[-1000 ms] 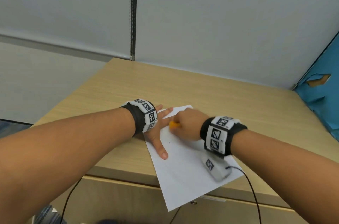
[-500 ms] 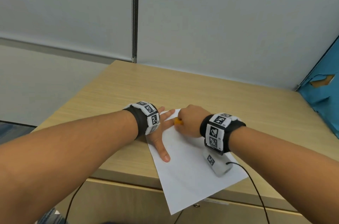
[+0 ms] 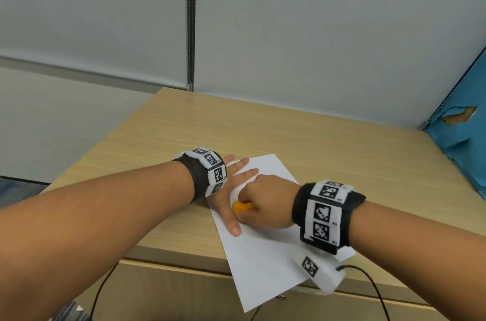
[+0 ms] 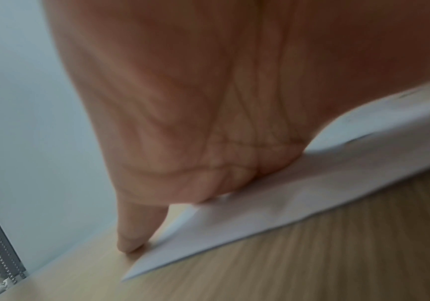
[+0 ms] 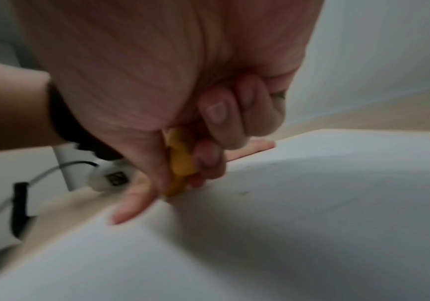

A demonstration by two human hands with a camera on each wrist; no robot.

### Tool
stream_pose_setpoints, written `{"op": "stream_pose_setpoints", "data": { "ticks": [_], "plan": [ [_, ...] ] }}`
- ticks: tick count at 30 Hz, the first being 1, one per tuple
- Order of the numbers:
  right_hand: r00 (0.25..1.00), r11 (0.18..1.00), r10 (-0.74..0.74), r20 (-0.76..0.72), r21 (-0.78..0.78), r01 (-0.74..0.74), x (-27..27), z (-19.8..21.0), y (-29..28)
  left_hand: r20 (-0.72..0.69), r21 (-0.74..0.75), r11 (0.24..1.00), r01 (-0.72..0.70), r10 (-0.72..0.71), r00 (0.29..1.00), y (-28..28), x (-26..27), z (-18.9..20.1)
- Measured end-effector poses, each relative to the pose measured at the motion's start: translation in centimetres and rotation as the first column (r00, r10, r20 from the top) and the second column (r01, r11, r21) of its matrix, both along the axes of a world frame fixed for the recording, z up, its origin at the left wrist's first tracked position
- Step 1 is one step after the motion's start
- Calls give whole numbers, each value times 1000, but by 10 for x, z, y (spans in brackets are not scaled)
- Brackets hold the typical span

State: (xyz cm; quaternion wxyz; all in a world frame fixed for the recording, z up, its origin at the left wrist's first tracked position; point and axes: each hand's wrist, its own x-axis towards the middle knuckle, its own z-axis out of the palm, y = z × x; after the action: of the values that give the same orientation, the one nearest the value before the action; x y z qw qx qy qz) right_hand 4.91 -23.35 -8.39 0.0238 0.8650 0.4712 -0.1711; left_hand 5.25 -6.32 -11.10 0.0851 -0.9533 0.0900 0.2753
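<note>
A white sheet of paper (image 3: 263,262) lies slanted on the pale wooden desk (image 3: 342,141), its near corner hanging over the front edge. My left hand (image 3: 231,186) presses flat on the sheet's left part with straight, spread fingers. In the left wrist view the palm (image 4: 208,101) rests on the paper (image 4: 260,213) and one fingertip (image 4: 134,234) touches the desk. My right hand (image 3: 265,205) grips a short orange crayon-like stick (image 3: 242,207), its tip on the paper beside the left thumb. In the right wrist view the orange stick (image 5: 180,163) sits between thumb and curled fingers.
A blue panel with torn patches (image 3: 462,147) stands at the desk's right. A grey wall with a bead chain (image 3: 190,31) rises behind. The white wrist camera unit (image 3: 320,273) and its black cable (image 3: 376,291) hang at the front edge, above a drawer front.
My right hand has brought the orange stick from beside the left fingers back toward me, down to the gap by the left thumb. The left hand has stayed flat on the paper.
</note>
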Motion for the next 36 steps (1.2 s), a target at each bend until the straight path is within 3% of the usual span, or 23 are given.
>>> {"op": "stream_pose_setpoints", "data": {
  "ticks": [5,11,16,21,23,26,28,31,33,36],
  "plan": [
    [953,979,-202,227,27,201,51,3,7,0,-11,1000,-13,13,1000,0,-1,-1],
    [999,999,-31,18,15,31,-7,0,-4,6,8,1000,2,-2,1000,0,0,-1],
    [943,972,-235,234,30,235,53,4,5,-5,-7,1000,-19,18,1000,-2,-1,-1],
    [999,999,-23,29,42,22,-4,-4,-3,9,-8,1000,8,-8,1000,0,-1,1],
    [999,999,-35,34,25,34,6,-4,-4,8,-4,1000,11,-11,1000,0,0,0],
    [974,986,-168,154,26,166,41,3,9,-6,3,1000,-5,5,1000,-2,-2,2],
    [966,985,-173,192,41,168,35,1,18,-6,12,1000,-7,7,1000,-3,-3,5],
    [999,999,-3,52,34,1,-3,-1,12,8,5,1000,-4,4,1000,-3,-4,6],
    [1000,1000,-17,-10,25,18,0,-1,4,15,8,1000,15,-15,1000,-2,-5,4],
    [977,987,-163,138,19,162,42,5,9,14,-23,1000,-3,4,1000,0,-4,2]
  ]
}}
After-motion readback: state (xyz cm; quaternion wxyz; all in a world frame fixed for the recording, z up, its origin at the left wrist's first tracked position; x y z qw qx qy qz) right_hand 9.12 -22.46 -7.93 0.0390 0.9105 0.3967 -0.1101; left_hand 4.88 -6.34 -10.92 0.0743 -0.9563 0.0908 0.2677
